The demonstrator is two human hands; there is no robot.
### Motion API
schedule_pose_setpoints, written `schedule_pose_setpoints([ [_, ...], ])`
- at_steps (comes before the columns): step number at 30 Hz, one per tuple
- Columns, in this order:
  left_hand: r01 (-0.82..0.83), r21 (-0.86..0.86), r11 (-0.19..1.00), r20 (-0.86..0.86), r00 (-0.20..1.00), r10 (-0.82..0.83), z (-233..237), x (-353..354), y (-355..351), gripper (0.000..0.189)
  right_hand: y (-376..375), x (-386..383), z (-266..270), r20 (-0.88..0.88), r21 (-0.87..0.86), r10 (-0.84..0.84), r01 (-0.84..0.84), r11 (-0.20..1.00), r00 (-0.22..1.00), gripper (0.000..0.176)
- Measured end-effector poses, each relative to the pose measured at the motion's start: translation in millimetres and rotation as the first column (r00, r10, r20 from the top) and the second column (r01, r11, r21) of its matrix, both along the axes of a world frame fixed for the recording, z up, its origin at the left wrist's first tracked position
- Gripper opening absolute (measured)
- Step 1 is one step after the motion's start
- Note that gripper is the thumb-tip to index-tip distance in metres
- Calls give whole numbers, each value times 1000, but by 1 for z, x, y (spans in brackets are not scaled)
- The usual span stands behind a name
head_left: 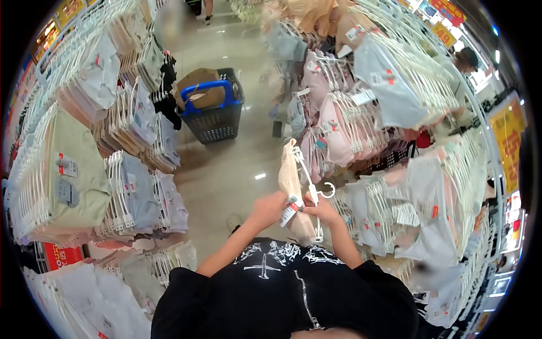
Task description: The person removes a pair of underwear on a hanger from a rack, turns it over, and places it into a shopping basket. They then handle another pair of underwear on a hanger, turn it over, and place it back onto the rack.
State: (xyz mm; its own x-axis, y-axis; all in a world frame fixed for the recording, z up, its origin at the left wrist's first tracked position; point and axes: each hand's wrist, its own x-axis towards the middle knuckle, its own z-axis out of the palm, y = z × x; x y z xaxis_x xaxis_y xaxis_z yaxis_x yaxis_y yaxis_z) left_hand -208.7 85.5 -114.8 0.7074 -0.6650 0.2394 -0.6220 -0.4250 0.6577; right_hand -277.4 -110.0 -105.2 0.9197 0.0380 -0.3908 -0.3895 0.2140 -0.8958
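Note:
A peach-coloured undergarment [291, 178] hangs on a white plastic hanger [305, 166] in front of my chest, turned almost edge-on. My left hand [270, 210] is closed at the garment's side, beside a red and white tag [290, 211]; it is slightly blurred. On the hanger side, my right hand [322, 212] has its fingers closed around the middle of the garment and hanger. The hanger's hook [327, 190] sticks out to the right, above my right hand. Small details at the fingertips are hard to make out.
Racks of underwear on white hangers stand on both sides, with light green briefs [79, 175] at left and pink bras [336, 133] at right. A dark shopping basket with a blue handle [212, 86] holds a brown item on the aisle floor [248, 164]. People are partly visible farther off.

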Motion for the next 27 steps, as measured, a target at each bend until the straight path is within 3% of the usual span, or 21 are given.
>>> schedule_pose_setpoints([
  [5,-38,-42,998,-33,999,37,-4,61,48,16,32,75,-8,-38,89,193,-189,978,980,33],
  [8,-37,-47,998,-40,999,35,-3,92,70,16,56,110,-8,-141,-72,206,-218,973,968,42],
  [9,-55,-38,998,-39,998,54,-3,101,76,15,58,122,-16,-176,-114,239,-261,959,955,56],
  [10,-72,-27,997,-38,997,71,-3,109,82,15,64,135,-18,-106,-182,267,-283,942,958,58],
  [14,-146,-69,987,-93,986,140,-3,142,92,14,62,176,-24,-182,-184,249,-282,942,951,60],
  [15,-173,-101,980,-131,978,159,-9,149,93,14,70,185,-9,-108,-129,168,-182,975,980,42],
  [16,-202,-134,970,-162,970,179,-15,158,95,14,64,194,-6,-139,-110,153,-169,979,978,59],
  [19,-298,-257,919,-334,920,205,-23,183,101,14,48,227,2,-99,148,-32,47,988,995,58],
  [20,-335,-291,896,-403,892,203,-24,192,102,15,47,234,12,-85,343,-87,111,933,993,58],
  [22,-359,-116,926,-530,811,248,-56,213,106,20,20,255,-1,-98,507,-34,80,858,995,58],
  [24,-355,3,935,-673,690,264,-81,236,105,25,9,275,3,-76,531,-75,104,841,994,55],
  [26,-329,-62,942,-794,588,153,-106,259,93,33,-4,298,2,22,646,-94,58,761,995,52],
  [27,-315,-96,944,-842,532,92,-110,271,85,37,-9,307,3,-12,665,-151,120,737,989,45],
])
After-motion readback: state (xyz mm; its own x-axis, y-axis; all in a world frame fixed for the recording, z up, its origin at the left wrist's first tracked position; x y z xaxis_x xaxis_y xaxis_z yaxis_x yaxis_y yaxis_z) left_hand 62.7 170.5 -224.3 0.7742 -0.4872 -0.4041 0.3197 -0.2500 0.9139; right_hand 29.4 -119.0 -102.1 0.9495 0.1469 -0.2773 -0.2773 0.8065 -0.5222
